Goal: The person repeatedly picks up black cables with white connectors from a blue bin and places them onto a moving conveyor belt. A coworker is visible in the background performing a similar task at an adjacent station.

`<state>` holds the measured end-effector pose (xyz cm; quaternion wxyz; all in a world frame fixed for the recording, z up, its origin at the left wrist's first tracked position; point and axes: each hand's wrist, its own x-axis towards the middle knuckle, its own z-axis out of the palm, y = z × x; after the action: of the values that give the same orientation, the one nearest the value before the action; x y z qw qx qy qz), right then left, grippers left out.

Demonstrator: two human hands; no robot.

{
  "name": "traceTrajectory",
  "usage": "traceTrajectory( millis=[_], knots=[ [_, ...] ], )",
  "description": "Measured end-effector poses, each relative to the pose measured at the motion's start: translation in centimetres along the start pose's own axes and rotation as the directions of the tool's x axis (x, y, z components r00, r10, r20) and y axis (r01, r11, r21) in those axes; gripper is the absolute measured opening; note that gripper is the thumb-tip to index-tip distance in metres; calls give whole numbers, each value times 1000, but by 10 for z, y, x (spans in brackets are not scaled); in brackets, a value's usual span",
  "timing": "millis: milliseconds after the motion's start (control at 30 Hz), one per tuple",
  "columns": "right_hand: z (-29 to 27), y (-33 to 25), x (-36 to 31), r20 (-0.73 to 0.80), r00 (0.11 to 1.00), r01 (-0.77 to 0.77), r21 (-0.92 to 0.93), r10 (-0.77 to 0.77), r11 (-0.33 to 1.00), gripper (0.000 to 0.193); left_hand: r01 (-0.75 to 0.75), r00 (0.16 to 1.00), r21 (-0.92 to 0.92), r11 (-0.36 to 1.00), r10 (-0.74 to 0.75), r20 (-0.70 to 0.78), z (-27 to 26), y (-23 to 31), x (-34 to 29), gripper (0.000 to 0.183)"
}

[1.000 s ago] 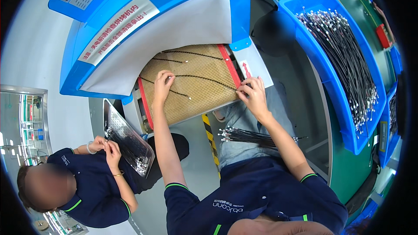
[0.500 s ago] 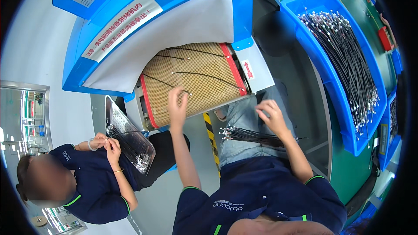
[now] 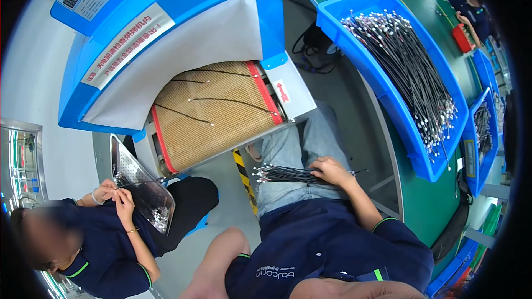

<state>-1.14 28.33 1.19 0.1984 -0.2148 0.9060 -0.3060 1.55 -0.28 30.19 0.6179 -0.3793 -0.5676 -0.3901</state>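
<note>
A green tabletop (image 3: 418,205) on the right has a big blue bin (image 3: 388,99) on it. A blue machine (image 3: 271,22) has a tan belt (image 3: 199,144) with four black cords (image 3: 184,112). A bunch of cords (image 3: 285,174) lies across the lap (image 3: 277,196), under the right hand (image 3: 332,170). Its fingers (image 3: 317,167) bend over the bunch; I cannot tell if they pinch. The left arm (image 3: 224,246) is folded, its hand out of sight.

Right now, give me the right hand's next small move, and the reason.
I'd likely separate one cable from the black bundle with the right hand: that hand rests on the bundle, while similar black cables lie singly, spaced apart, on the mesh belt.
</note>
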Motion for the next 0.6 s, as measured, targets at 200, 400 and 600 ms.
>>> traceTrajectory(
  millis=[200,400,600],
  knots=[
    [1,2,0,26,1000,-11,5,11,1000,21,-70,998,-80,994,70,-4,15,7,15,10],
    [1,2,-1,34,999,5,36,-6,999,20,-81,997,-108,991,80,-14,18,11,13,16],
    [-6,-6,0,40,999,4,35,-5,999,21,-93,995,-128,987,90,-33,18,12,11,22]
  ],
)
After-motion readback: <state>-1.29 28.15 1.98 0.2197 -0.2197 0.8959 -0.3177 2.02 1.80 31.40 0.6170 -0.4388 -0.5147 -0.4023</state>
